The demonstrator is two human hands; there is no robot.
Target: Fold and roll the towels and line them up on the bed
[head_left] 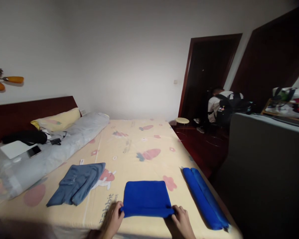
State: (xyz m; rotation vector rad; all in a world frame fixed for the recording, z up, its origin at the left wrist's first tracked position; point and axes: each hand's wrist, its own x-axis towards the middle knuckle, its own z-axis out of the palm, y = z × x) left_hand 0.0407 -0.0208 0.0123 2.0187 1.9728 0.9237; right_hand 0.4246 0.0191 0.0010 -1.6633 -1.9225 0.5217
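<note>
On bed (139, 142), left hand (114, 219) and right hand (183, 220) pinch folded blue cloth (146, 198) near corners; rolled blue cloth (204, 197) right of it.

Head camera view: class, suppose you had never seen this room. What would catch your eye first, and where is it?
The bright folded blue cloth jumps out, lying at the near edge of the cartoon-print bed sheet, with the left hand and right hand gripping its near corners. To its right a rolled blue cloth lies along the sheet's side edge, and to its left rests a crumpled grey-blue garment.
</note>
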